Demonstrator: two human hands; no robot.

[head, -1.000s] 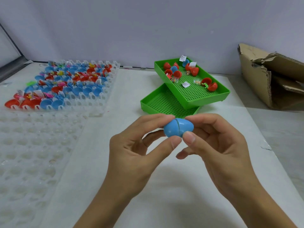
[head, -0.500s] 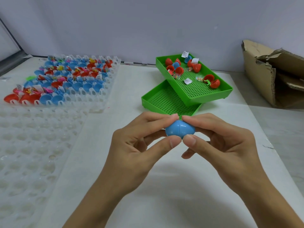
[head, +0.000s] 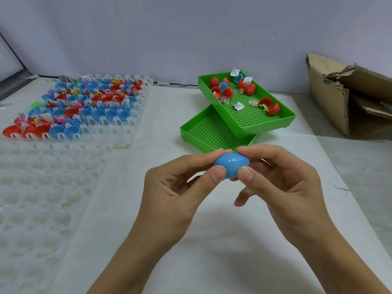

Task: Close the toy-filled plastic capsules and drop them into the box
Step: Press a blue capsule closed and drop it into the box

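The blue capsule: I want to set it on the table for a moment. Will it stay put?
Probably not: the blue capsule is egg-shaped and glossy, so it would likely roll. It looks like thin, rigid plastic, probably light. Both hands pinch it by fingertips; the smooth shell could slip.

— What lies at the left?
— Clear plastic trays [head: 42, 198] with round hollows, spread over a white sheet [head: 212, 240].
— And toward the back?
— Two green perforated trays [head: 250, 122], one resting crosswise on the other, before a pale wall [head: 191, 28].
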